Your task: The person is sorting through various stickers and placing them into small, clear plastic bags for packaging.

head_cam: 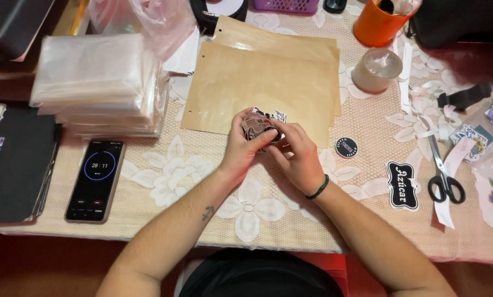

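My left hand point(241, 147) and my right hand point(298, 157) meet over the middle of the table, both gripping a small stack of printed stickers point(259, 126). The fingers of both hands curl around the stack, hiding most of it. Just beyond the hands lie two brown kraft paper pouches point(260, 77), overlapping, flat on the lace tablecloth point(164, 170).
A pile of clear plastic bags point(100, 82) and a phone with a timer screen point(96, 180) sit at left, beside a black folder point(15, 162). At right are a round black sticker point(346, 147), a black label sticker point(402, 185), scissors point(443, 175), a tape roll point(377, 70) and an orange cup point(378, 22).
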